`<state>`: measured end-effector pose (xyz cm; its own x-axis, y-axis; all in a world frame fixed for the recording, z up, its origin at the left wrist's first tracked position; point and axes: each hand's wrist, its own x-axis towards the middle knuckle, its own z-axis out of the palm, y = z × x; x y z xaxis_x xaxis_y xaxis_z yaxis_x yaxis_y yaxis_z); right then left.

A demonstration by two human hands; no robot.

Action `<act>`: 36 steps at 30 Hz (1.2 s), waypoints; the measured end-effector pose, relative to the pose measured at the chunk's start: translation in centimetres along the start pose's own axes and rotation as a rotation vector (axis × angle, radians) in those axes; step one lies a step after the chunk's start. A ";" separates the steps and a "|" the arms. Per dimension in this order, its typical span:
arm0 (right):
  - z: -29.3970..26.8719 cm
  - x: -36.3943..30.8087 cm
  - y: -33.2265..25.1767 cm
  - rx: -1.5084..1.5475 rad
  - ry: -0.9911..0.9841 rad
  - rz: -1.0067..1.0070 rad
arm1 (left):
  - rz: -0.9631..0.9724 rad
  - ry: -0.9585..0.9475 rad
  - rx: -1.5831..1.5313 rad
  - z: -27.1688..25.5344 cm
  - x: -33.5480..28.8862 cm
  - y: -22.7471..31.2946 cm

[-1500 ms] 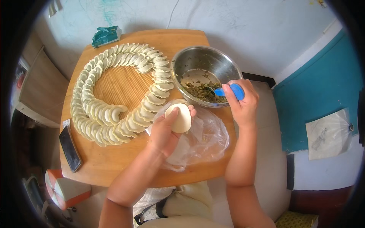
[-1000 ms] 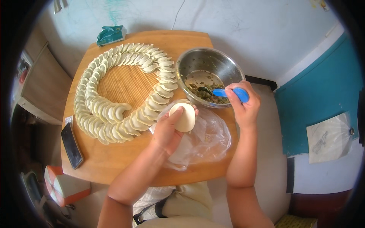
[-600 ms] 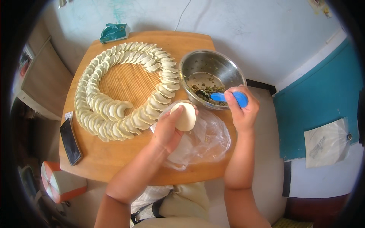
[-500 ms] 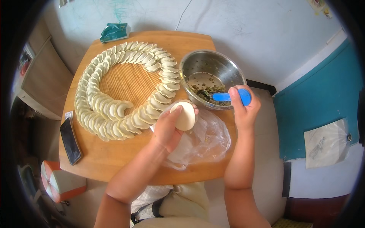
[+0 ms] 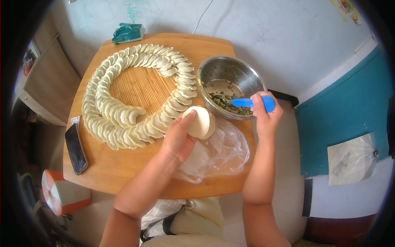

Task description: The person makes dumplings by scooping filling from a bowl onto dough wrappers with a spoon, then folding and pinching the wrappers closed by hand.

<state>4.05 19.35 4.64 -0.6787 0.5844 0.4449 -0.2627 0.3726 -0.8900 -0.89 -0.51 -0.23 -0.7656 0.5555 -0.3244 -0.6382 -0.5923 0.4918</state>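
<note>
Has fanned two dough wrappers (image 5: 199, 123) wider since the earlier frame, pinching both under the thumb of the part-closed left hand (image 5: 177, 138), above a plastic bag (image 5: 228, 142). Grips a blue-handled spoon (image 5: 243, 102) in the curled right hand (image 5: 268, 112), dipping into filling (image 5: 236, 109) in a steel bowl (image 5: 247, 79) (just beside the dumplings (image 5: 111, 133) on the worktop (image 5: 111, 173)).

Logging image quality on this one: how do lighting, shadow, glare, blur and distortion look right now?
Head view: corners fall to black and the wooden table's edges bow; head view: soft shadow on the wall beside the steel bowl; head view: pale highlights on that bowl and the plastic bag; head view: left hand and right hand show no obvious motion blur.
</note>
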 end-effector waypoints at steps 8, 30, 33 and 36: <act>-0.6 -0.2 -0.4 -0.054 -0.167 -0.346 | -0.009 0.046 -0.007 0.6 -0.4 0.2; 0.1 0.6 -0.4 0.261 0.355 0.263 | -0.030 0.008 -0.074 0.5 -0.1 0.8; 0.6 -0.2 -1.3 0.354 0.326 0.251 | -0.007 -0.107 -0.096 -0.1 0.2 1.4; 1.9 -1.4 -2.6 0.434 0.268 0.267 | 0.005 -0.155 -0.104 0.9 -0.5 2.0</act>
<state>4.36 16.21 6.17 -0.5775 0.8010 0.1580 -0.4014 -0.1100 -0.9093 -1.72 -1.46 1.64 -0.7525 0.6306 -0.1900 -0.6452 -0.6481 0.4045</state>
